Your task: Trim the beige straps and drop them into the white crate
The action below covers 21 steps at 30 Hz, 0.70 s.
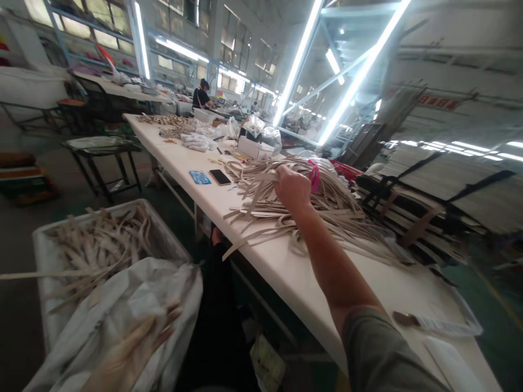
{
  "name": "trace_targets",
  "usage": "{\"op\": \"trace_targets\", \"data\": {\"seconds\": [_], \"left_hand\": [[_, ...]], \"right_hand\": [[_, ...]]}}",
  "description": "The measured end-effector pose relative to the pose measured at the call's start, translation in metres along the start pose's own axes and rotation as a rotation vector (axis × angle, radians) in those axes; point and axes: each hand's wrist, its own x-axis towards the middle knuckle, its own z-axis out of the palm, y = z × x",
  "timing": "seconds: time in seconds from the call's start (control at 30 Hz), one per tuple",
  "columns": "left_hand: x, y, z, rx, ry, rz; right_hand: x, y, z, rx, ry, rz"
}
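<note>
My right hand (293, 189) reaches across the table to a heap of long beige straps (322, 204). Its fingers are closed on a strap (261, 185) at the heap's near left side. A bright pink tie (314, 175) shows just beyond the knuckles. Low on the left, my left hand (137, 343) is slightly blurred, its fingers stretched out and apart, with nothing in it. It is over a whitish sack (163, 288), which is draped on a white bin (44, 256) filled with short beige strap pieces (102, 239).
On the long white table (278, 272) lie a phone (219, 177), a blue packet (200, 177), white gloves (198, 142) and a white box (255, 147). A brush-like tool (433, 325) rests near the right end. A stool (102, 158) stands left; another person (201, 97) works farther back.
</note>
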Motion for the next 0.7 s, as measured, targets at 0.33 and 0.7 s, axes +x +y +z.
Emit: {"op": "trace_targets", "data": {"seconds": [0.33,0.7], "left_hand": [[0.013,0.041,0.054,-0.427,-0.032,0.077],[-0.008,0.041,0.009,-0.402,0.193,0.448]], "right_hand": [[-0.196,-0.184,0.012,0.462,-0.591,-0.437],[-0.295,-0.193,0.067,1.283,-1.257,-0.295]]}}
